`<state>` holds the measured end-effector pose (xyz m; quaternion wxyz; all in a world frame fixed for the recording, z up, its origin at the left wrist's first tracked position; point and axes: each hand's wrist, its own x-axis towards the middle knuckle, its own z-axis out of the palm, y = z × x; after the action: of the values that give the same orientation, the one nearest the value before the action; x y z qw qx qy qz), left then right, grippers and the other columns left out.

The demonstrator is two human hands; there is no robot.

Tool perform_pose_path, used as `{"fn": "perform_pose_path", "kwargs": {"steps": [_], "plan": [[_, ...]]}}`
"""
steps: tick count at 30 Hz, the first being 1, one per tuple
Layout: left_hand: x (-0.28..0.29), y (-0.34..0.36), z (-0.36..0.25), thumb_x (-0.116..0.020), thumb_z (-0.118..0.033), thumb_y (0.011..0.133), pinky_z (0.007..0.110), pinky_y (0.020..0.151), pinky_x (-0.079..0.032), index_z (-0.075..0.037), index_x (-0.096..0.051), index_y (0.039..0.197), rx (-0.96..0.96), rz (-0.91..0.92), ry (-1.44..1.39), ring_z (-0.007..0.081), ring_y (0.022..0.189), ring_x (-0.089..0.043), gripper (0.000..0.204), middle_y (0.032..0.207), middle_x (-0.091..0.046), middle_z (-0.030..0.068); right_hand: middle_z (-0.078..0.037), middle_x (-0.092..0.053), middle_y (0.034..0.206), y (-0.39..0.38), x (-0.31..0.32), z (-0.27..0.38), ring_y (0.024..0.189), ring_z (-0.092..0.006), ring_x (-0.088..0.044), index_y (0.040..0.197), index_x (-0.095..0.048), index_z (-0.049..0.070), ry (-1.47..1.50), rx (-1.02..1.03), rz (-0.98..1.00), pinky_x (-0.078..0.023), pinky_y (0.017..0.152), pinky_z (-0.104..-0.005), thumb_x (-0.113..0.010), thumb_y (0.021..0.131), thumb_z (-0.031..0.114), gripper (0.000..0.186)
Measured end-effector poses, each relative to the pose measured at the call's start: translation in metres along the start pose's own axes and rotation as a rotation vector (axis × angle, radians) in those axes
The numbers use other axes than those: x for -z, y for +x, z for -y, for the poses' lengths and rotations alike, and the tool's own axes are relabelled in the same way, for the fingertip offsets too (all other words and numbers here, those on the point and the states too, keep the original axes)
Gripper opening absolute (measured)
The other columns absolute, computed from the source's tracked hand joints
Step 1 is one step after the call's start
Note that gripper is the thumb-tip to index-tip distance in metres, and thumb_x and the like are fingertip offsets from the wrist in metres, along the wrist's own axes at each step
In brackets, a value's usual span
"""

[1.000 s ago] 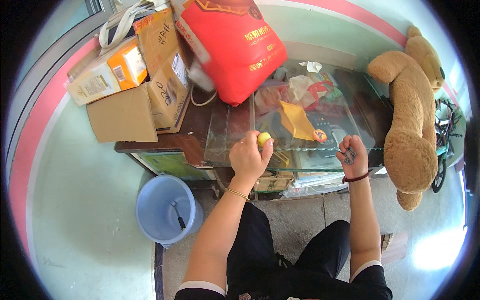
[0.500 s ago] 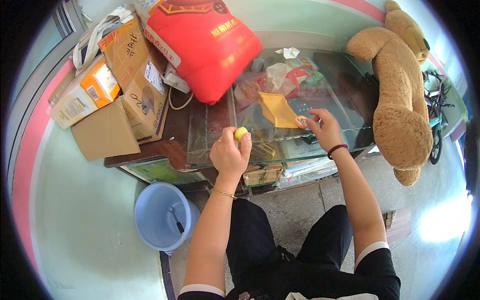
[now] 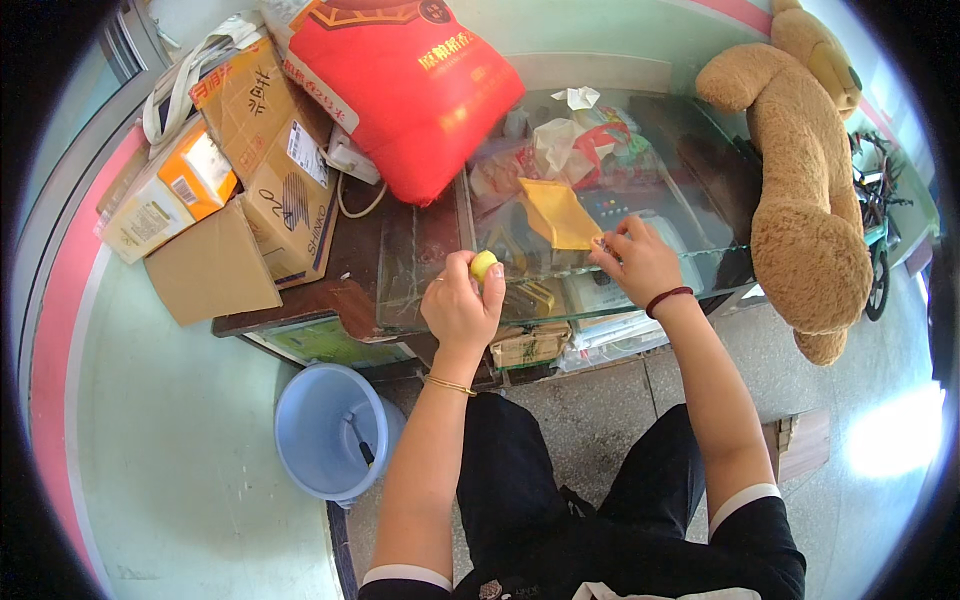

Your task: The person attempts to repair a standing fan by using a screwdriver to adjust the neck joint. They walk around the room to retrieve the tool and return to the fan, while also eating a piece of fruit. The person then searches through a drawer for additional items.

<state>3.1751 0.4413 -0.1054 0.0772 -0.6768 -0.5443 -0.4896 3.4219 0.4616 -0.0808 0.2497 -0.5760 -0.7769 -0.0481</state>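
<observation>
My left hand point(image 3: 460, 308) is closed around a small yellow-green round thing point(image 3: 484, 265), whose top shows between thumb and forefinger. To its right, my right hand point(image 3: 643, 264) pinches a small round orange-and-white patterned piece point(image 3: 603, 245), now mostly hidden behind the fingers. Both hands hover near the front edge of a glass-topped cabinet point(image 3: 690, 225). Flat on the glass, just left of the right fingertips, lies a yellow cloth or paper piece point(image 3: 556, 214). What kind of things the hands hold, I cannot tell.
Crumpled plastic bags point(image 3: 560, 150) lie farther back on the glass. A big red sack point(image 3: 410, 90) and cardboard boxes point(image 3: 285, 215) stand on the left. A blue bucket point(image 3: 300, 440) holding a dark-handled tool is below them. On the right sits a large teddy bear point(image 3: 805, 200).
My right hand has moved slightly left and turned, so its fingers now cover most of the patterned piece. The left hand stays almost where it was.
</observation>
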Motion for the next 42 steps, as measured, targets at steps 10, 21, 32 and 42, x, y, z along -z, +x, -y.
{"fn": "perform_pose_path", "kwargs": {"steps": [10, 21, 32, 42], "plan": [[0.001, 0.001, -0.001, -0.053, -0.035, 0.086, 0.039, 0.052, -0.043, -0.008, -0.052, 0.094, 0.012, 0.02, 0.001, 0.0296, 0.057, -0.058, 0.028, 0.061, -0.057, 0.0092, -0.002, -0.051, 0.087, -0.037, 0.017, 0.033, 0.079, -0.0216, -0.054, 0.085, -0.063, 0.012, -0.009, 0.368, 0.018, -0.048, 0.066, -0.0322, -0.068, 0.073, 0.03, 0.022], [-0.003, -0.002, -0.001, -0.054, -0.035, 0.085, 0.038, 0.049, -0.042, -0.007, -0.053, 0.092, 0.044, 0.005, -0.022, 0.0267, 0.053, -0.056, 0.028, 0.056, -0.053, 0.0062, -0.006, -0.056, 0.079, 0.024, -0.008, -0.015, 0.076, -0.0252, -0.054, 0.081, -0.064, 0.012, -0.24, 0.145, -0.241, -0.047, 0.062, -0.0361, -0.058, 0.075, 0.013, 0.009], [0.011, -0.067, -0.004, -0.04, -0.042, 0.089, 0.03, 0.061, -0.042, -0.001, -0.049, 0.094, 0.459, -0.309, -0.74, 0.0185, 0.073, -0.051, 0.042, 0.084, -0.052, 0.0117, -0.008, -0.055, 0.081, 0.008, -0.031, 0.05, 0.082, -0.0266, -0.056, 0.077, -0.065, 0.011, 0.216, 0.359, 0.01, -0.049, 0.064, -0.0383, -0.057, 0.075, 0.014, 0.009], [0.097, -0.278, 0.022, -0.063, -0.026, 0.076, 0.039, 0.057, -0.042, -0.009, -0.051, 0.09, 0.257, 0.728, -0.094, 0.0286, 0.06, -0.055, 0.025, 0.068, -0.054, 0.0072, -0.009, -0.05, 0.07, 0.004, -0.015, 0.046, 0.072, -0.0273, -0.052, 0.09, -0.066, 0.007, 0.688, 0.551, 0.162, -0.043, 0.063, -0.0369, -0.065, 0.072, 0.008, 0.017]]}}
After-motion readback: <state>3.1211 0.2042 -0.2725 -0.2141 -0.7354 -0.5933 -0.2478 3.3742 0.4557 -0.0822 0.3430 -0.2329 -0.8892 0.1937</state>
